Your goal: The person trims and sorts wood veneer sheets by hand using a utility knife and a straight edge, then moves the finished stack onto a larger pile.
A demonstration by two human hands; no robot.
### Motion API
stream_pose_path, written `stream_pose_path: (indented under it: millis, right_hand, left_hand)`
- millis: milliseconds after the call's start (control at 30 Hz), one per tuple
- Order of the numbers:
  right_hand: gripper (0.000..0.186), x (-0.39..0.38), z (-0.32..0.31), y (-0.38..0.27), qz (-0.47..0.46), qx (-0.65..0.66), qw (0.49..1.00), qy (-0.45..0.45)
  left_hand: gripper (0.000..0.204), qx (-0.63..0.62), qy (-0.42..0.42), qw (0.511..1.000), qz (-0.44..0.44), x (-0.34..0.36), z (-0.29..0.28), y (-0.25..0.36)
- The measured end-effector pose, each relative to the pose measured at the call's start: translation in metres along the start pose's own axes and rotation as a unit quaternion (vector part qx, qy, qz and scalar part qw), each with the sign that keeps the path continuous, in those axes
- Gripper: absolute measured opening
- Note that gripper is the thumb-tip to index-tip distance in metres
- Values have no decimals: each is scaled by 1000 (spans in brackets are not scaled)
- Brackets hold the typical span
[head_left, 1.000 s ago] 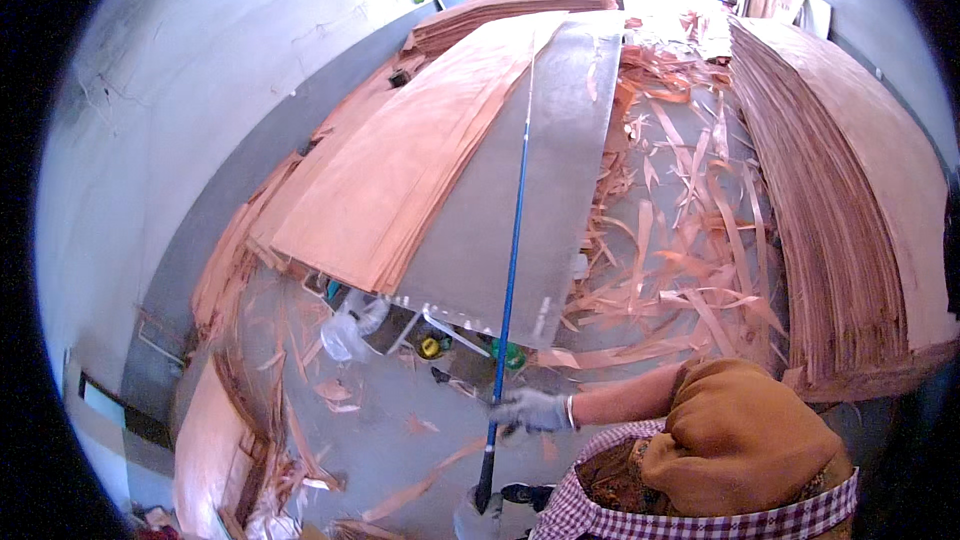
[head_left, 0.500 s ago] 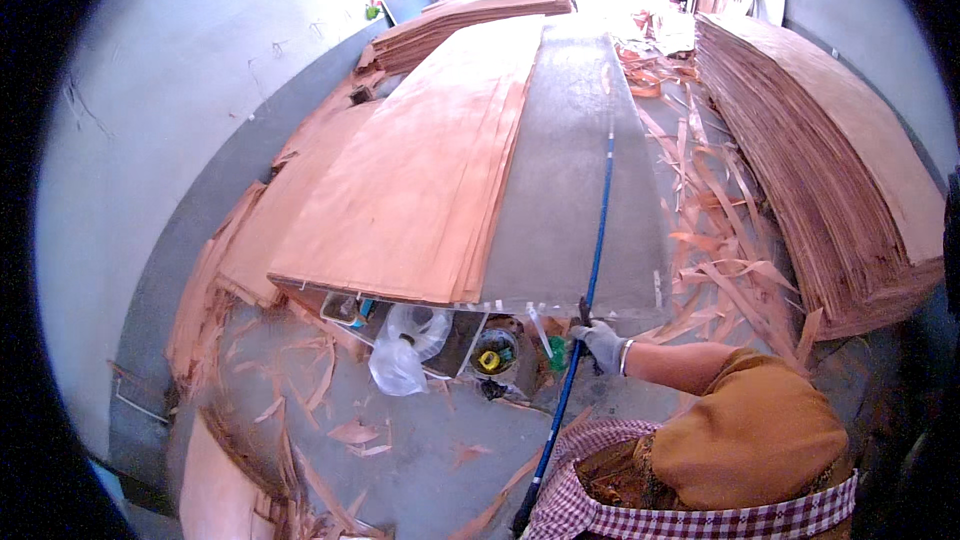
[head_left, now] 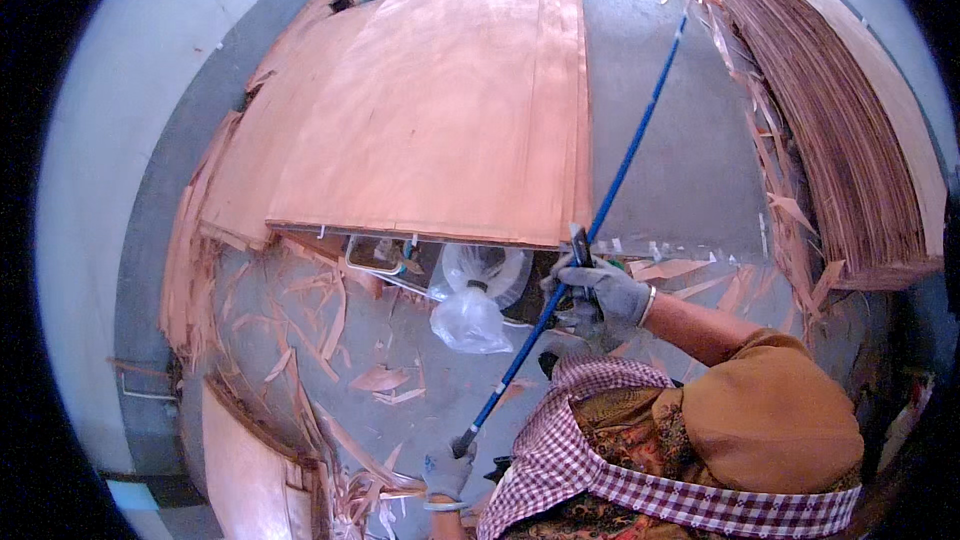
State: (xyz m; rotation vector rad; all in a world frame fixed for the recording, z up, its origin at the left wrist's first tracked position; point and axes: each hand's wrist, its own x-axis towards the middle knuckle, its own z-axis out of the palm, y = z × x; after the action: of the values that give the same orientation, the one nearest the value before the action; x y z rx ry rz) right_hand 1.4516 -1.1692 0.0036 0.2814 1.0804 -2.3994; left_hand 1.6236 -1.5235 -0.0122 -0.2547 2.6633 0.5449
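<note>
A long, thin blue pole (head_left: pixel 628 152) slants across the view, its far end reaching over the grey tabletop (head_left: pixel 668 130). My right hand (head_left: pixel 607 297), in a grey glove, is closed round the pole close to the table's near edge. A short dark object (head_left: pixel 580 245) sticks up from the same grip; its kind is unclear. Lower down, my gloved left hand (head_left: pixel 447 468) grips the pole's dark bottom end. A stack of thin wood veneer sheets (head_left: pixel 440 130) covers the table's left part, beside the pole.
A tall veneer stack (head_left: pixel 830 110) stands at the right. Under the table edge hangs a clear plastic bag (head_left: pixel 472 320) near a tray (head_left: pixel 374 254). Veneer strips (head_left: pixel 325 325) litter the floor. More veneer (head_left: pixel 245 460) lies at the lower left.
The view has tipped downward and turned left. My left hand has come into view, holding the pole's lower end. The pole slants more, its far end further right.
</note>
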Motion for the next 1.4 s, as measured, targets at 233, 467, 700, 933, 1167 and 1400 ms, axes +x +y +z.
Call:
stream_pose_path:
  millis: [233,467,700,933,1167,1400]
  right_hand:
    - [27,69,30,-41,-68,-144,985,67]
    - [35,180,-11,-33,-73,-435,838,320]
    - [24,214,24,-39,-103,-328,860,377]
    - [51,221,164,-76,-212,-357,841,346]
    - [35,365,258,-102,-308,-546,753,198]
    - [29,499,386,-72,-266,-653,699,121]
  left_hand:
    - [35,-184,-7,982,-30,99,-55,-26]
    - [16,-402,-58,912,55,206,-118,-17]
    - [22,-423,-96,900,49,317,-160,-87]
    - [26,-420,-104,901,36,374,-205,-119]
    - [32,-266,-115,953,91,426,-169,-128]
    - [42,-91,-8,964,251,466,-114,-166]
